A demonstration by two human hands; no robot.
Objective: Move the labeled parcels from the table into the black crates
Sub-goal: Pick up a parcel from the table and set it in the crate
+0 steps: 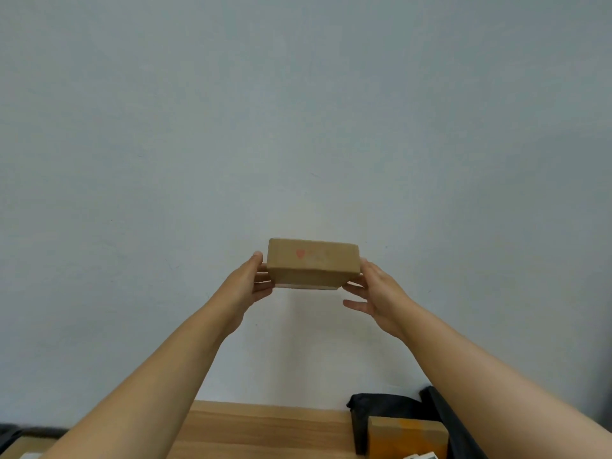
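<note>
both bare forearms stretch up and forward before a plain pale wall. the left hand point(250, 283) and right hand point(381, 293) clasp the short ends of a small brown cardboard parcel point(313, 261), fingers curled beneath; it is held well above the light wooden table point(265, 429). a black fabric crate point(361, 422) at lower right holds another brown box point(407, 437).

from my feed i see two bare forearms, no sleeves reaching into view. the left hand point(252, 283) and right hand point(381, 293) wear no gloves, rings or watch. wrists are bare, fingers slim, nails short so far as i can tell.
</note>
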